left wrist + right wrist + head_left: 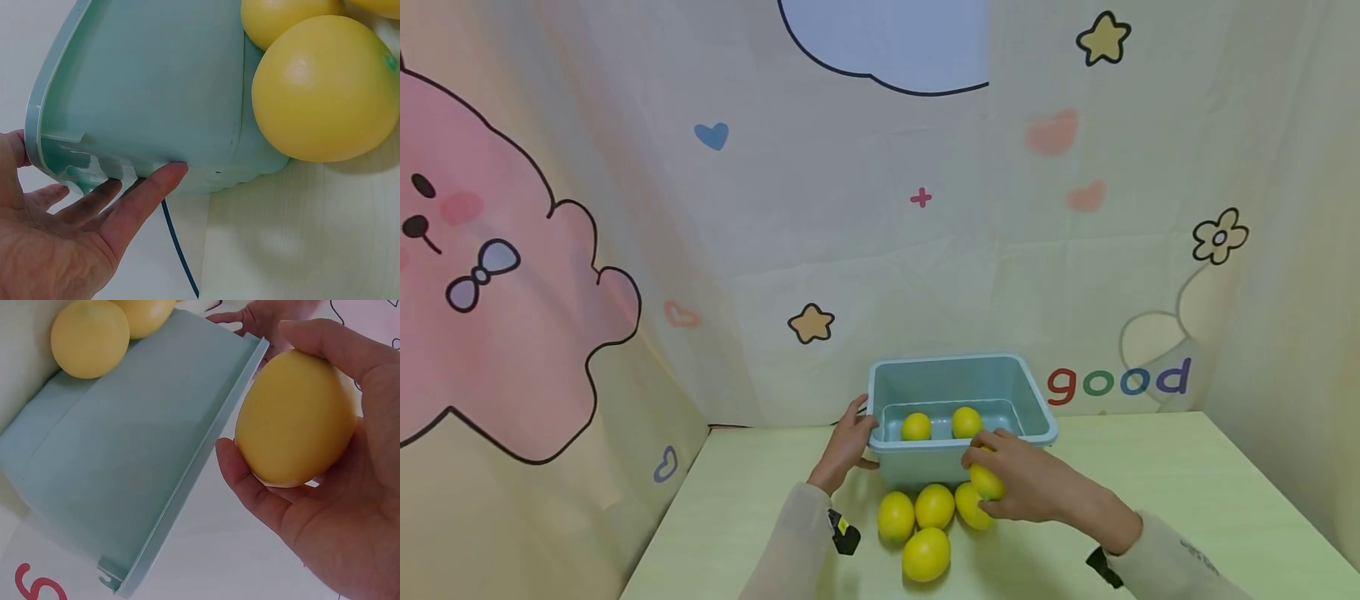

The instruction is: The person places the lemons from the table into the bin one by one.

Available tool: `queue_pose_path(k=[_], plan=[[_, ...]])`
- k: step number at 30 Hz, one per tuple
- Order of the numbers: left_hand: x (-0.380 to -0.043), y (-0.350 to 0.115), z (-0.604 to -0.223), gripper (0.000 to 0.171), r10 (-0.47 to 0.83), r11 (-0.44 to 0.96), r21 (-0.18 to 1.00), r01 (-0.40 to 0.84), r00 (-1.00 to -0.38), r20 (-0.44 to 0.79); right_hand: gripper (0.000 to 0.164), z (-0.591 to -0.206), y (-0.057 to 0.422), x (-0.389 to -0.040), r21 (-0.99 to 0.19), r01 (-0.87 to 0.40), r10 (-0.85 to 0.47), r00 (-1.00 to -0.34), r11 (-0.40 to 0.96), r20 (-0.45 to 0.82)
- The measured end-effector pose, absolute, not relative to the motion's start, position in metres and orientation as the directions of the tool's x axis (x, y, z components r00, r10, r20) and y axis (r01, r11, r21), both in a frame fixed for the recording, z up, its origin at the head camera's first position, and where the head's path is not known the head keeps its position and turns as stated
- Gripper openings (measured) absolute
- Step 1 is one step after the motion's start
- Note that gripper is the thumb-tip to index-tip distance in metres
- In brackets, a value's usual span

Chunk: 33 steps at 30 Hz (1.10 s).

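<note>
A light blue-green plastic basin (917, 463) stands at the back of the table with two yellow lemons inside, one lemon (916, 427) left of the other lemon (967, 422). At its left end, my left hand (844, 446) holds the rim, the thumb over the edge and the fingers against the outer side (125, 206). My right hand (1033, 477) grips a smooth yellow lemon (297, 419) in front of the basin's right front corner. Below that hand, another lemon (968, 506) lies on the table, partly hidden.
More lemons lie before the basin: one at left (896, 517), a middle lemon (934, 506) and a nearer lemon (927, 555). A printed cloth backdrop (925, 275) rises behind the pale table (1150, 500). Both wrists wear black straps.
</note>
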<state>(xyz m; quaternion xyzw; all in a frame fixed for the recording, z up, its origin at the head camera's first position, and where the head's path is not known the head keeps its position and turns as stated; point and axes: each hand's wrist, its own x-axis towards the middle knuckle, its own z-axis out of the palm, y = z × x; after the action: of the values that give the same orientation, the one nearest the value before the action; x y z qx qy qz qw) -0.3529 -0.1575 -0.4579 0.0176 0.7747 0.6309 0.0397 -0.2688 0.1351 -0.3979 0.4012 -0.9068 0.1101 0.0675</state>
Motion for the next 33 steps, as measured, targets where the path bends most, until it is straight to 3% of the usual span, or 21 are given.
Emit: queue_pose_path(k=[33], plan=[[-0.354,-0.158,-0.459,0.065,0.085,0.195,0.980,-0.029,-0.995,-0.046,0.039,-0.369,0.131,-0.316,-0.174,-0.708,-0.653,-0.702,0.685,0.285]])
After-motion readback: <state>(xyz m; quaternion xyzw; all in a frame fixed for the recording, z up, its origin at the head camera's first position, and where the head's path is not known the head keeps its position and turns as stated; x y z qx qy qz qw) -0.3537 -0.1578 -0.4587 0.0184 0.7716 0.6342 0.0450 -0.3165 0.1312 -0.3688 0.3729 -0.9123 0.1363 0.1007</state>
